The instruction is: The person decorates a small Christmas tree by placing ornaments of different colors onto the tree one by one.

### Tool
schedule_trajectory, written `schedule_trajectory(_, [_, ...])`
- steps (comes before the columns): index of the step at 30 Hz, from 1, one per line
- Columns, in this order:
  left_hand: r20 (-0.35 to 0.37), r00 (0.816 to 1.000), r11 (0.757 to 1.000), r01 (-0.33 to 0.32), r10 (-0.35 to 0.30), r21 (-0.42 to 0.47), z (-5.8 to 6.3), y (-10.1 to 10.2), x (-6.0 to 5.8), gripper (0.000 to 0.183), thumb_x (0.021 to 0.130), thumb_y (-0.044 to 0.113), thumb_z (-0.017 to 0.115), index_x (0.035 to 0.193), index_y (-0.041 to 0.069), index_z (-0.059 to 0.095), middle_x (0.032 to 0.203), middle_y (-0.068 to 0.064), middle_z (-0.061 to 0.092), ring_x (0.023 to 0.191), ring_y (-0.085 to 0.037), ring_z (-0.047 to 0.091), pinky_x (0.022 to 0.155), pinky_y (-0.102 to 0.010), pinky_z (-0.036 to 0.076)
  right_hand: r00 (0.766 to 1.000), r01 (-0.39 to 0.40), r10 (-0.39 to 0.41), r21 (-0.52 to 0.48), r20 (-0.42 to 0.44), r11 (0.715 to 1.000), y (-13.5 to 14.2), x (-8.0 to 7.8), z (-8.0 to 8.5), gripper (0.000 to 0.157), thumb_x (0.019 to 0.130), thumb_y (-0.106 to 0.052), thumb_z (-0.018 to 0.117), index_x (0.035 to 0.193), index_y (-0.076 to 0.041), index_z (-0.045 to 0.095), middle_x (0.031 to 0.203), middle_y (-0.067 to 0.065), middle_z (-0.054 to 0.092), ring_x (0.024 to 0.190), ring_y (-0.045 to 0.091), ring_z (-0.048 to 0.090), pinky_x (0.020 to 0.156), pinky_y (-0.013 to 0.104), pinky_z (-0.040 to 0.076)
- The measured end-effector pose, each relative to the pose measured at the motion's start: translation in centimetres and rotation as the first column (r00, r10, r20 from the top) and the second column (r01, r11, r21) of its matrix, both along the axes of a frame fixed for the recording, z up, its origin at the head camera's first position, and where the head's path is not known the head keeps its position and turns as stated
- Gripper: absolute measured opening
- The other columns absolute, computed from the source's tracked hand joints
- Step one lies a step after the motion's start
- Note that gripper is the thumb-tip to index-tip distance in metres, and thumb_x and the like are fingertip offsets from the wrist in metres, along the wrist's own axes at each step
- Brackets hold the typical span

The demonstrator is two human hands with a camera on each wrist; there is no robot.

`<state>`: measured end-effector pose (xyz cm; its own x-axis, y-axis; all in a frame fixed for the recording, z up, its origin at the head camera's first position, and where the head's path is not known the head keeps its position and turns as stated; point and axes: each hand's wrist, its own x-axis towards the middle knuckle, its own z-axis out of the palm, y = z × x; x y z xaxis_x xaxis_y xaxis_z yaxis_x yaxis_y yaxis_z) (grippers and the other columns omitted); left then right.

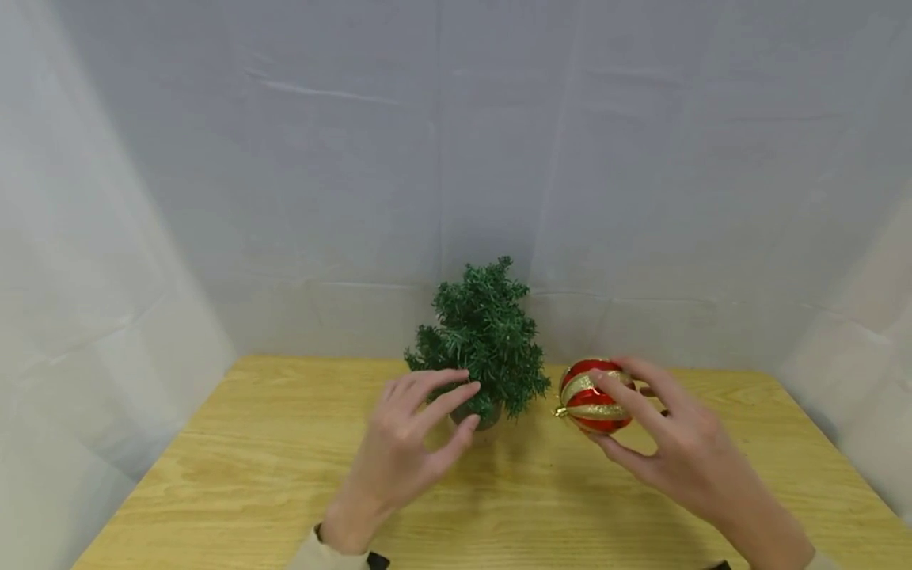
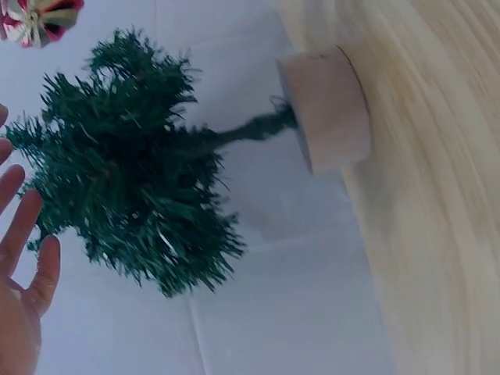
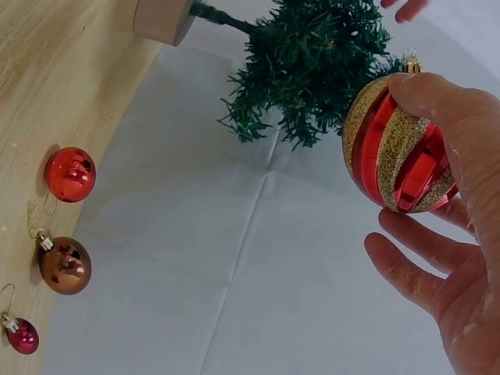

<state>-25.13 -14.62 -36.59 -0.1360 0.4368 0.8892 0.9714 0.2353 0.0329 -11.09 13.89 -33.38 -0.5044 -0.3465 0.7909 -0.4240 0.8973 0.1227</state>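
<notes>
A small artificial Christmas tree (image 1: pixel 492 328) stands upright on the table, its round light-brown base (image 2: pixel 332 113) plain in the left wrist view. My left hand (image 1: pixel 402 435) is raised before the tree's left side, fingers spread and loosely bent, with nothing held. Whether its fingertips touch the branches I cannot tell. To the right of the tree, my right hand (image 1: pixel 687 443) grips a large red Christmas bauble (image 1: pixel 579 401) with gold glitter stripes, thumb and fingers around it. The bauble's gold cap (image 3: pixel 412 64) points toward the tree.
On the wooden table (image 1: pixel 285 443) lie a shiny red bauble (image 3: pixel 70 175), a copper-brown bauble (image 3: pixel 65 266) and a smaller dark-red bauble (image 3: pixel 23 336), seen in the right wrist view. Pale cloth (image 1: pixel 342 158) hangs behind the table and along both sides.
</notes>
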Motion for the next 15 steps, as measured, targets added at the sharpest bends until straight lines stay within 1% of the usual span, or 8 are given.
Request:
schedule_trajectory(1, [-0.003,1.000,1.000,0.013,-0.013,0.006,0.1,0.2,0.1,0.029,0.097,0.031,0.068,0.116,0.011,0.076,0.120,-0.007,0.072,0.108,-0.023,0.066,0.084,-0.038,0.053,1.000,-0.004,0.004,0.002,-0.001,1.000,-0.1,0.0,0.0,0.057,0.101,-0.054,0.051,0.136,-0.012,0.067,0.129,0.017,0.064,0.091,0.020,0.071,0.066,0.025,0.059])
schedule_trajectory(3, [0.017,0.999,0.999,0.041,-0.041,0.010,0.4,0.5,0.5,0.028,0.098,0.031,0.068,0.117,0.012,0.076,0.120,-0.006,0.072,0.108,-0.022,0.066,0.084,-0.038,0.053,1.000,-0.012,0.012,0.004,0.004,1.000,-0.4,0.0,0.1,0.057,0.101,-0.053,0.050,0.136,-0.012,0.067,0.129,0.017,0.064,0.091,0.020,0.070,0.067,0.027,0.059])
schedule_trajectory(5, [0.063,0.996,0.998,0.066,-0.067,0.008,0.5,0.8,0.9,0.027,0.098,0.030,0.069,0.118,0.014,0.075,0.121,-0.005,0.072,0.109,-0.021,0.066,0.086,-0.038,0.053,1.000,-0.015,0.015,0.004,0.015,1.000,-0.7,0.0,0.1,0.056,0.102,-0.053,0.050,0.136,-0.012,0.066,0.129,0.018,0.064,0.093,0.021,0.068,0.068,0.030,0.059])
schedule_trajectory(8, [0.158,0.983,0.996,0.090,-0.089,0.001,0.6,1.2,1.5,0.026,0.096,0.029,0.071,0.118,0.016,0.076,0.122,-0.004,0.071,0.112,-0.019,0.065,0.088,-0.038,0.053,0.999,-0.019,0.019,0.009,0.033,1.000,-1.1,0.1,0.1,0.055,0.102,-0.052,0.049,0.136,-0.012,0.066,0.130,0.019,0.064,0.096,0.023,0.066,0.070,0.033,0.060])
schedule_trajectory(12, [0.263,0.962,0.996,0.085,-0.080,-0.008,0.8,1.7,2.2,0.023,0.094,0.028,0.074,0.116,0.019,0.076,0.122,-0.001,0.071,0.114,-0.017,0.065,0.092,-0.039,0.054,0.999,-0.037,0.036,0.020,0.031,0.999,-1.8,0.0,0.3,0.053,0.102,-0.049,0.050,0.137,-0.013,0.066,0.132,0.019,0.063,0.099,0.026,0.067,0.070,0.035,0.060])
schedule_trajectory(15, [0.321,0.945,0.997,0.077,-0.068,-0.016,0.9,2.0,2.7,0.022,0.094,0.028,0.075,0.113,0.020,0.077,0.122,0.001,0.071,0.113,-0.015,0.065,0.093,-0.040,0.055,0.999,-0.050,0.049,0.030,0.017,0.998,-2.2,-0.2,0.5,0.052,0.102,-0.048,0.051,0.138,-0.014,0.066,0.133,0.019,0.063,0.100,0.027,0.067,0.071,0.036,0.060])
